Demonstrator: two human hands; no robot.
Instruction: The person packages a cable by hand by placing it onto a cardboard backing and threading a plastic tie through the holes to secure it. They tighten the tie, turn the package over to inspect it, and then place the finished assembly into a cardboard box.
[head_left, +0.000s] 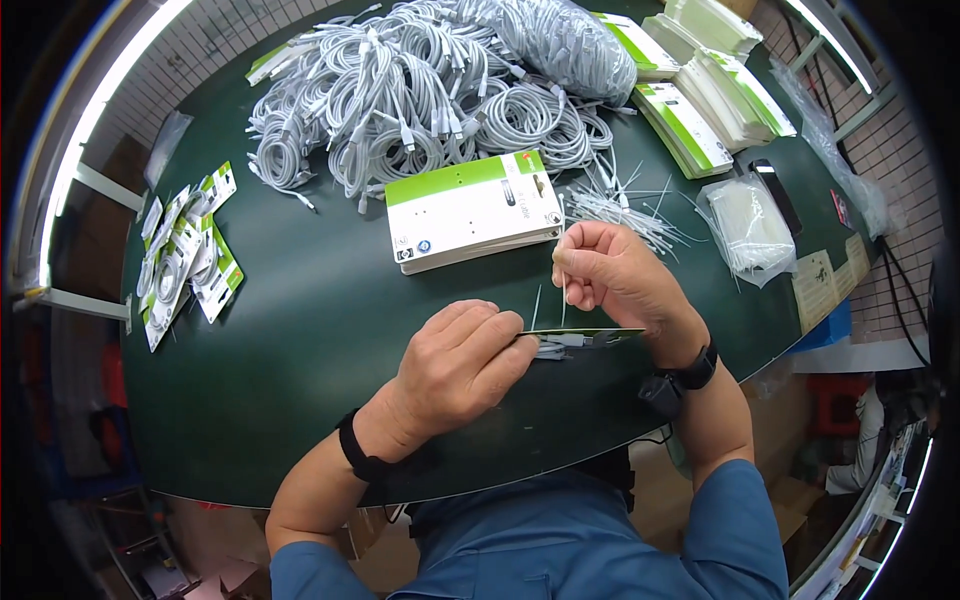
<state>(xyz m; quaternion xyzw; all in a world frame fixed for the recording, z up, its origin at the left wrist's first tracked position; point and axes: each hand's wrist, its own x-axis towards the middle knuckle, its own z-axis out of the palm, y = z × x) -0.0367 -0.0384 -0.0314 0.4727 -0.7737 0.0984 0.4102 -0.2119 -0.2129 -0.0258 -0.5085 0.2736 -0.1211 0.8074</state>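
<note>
My left hand [455, 355] grips a thin packaging card [600, 331] at its left end, and the card is seen almost edge-on. Under the card a coiled white cable [556, 346] shows in part; the rest is hidden. My right hand [622, 275] pinches a thin white cable tie [564, 298] that stands up from the card between thumb and fingers. Another thin end [537, 303] sticks up beside it. Just beyond my hands lies a stack of green and white cards [465, 212], and a heap of loose cable ties [632, 218] is to its right.
A large pile of coiled cables [400, 110] covers the back, with a plastic bag of cables [570, 50] behind. Carded cables [190, 255] lie at left. At right are card stacks [685, 130], a bagged pack [750, 228] and a black elongated object [775, 190].
</note>
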